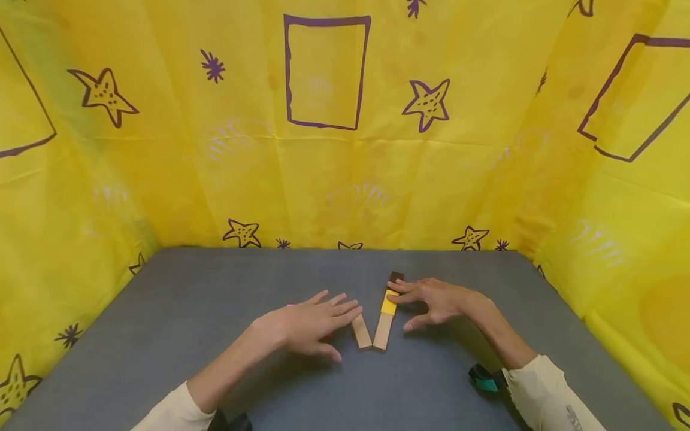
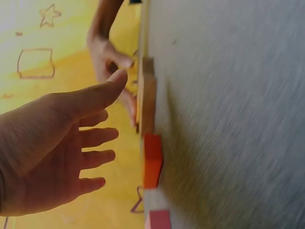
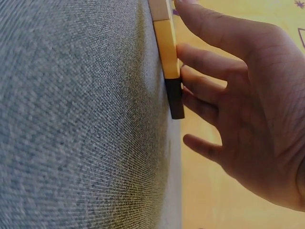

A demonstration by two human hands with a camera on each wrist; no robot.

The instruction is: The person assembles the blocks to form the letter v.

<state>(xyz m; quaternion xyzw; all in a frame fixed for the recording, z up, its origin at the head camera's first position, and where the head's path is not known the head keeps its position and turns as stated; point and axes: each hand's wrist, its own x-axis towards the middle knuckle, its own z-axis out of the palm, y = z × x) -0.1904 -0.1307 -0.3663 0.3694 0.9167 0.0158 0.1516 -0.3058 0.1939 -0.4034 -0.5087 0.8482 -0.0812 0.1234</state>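
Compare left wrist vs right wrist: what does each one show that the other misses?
Left wrist only: the left hand, open above the table, an orange block, a pink block below it and a plain wooden piece. Right wrist only: the dark brown block at the strip's end, with the fingers against the yellow block. Both: the right hand and the grey table.

1. Both arms wear cream long sleeves, pushed back so the forearms are bare
2. Left hand (image 1: 309,323) and right hand (image 1: 433,299) bare; no rings or gloves visible
3. Right sleeve (image 1: 550,392) carries small grey print near the cuff, unreadable
4. Teal-and-black wrist device (image 1: 485,379) sits at the right cuff; a dark device (image 1: 232,422) at the left cuff
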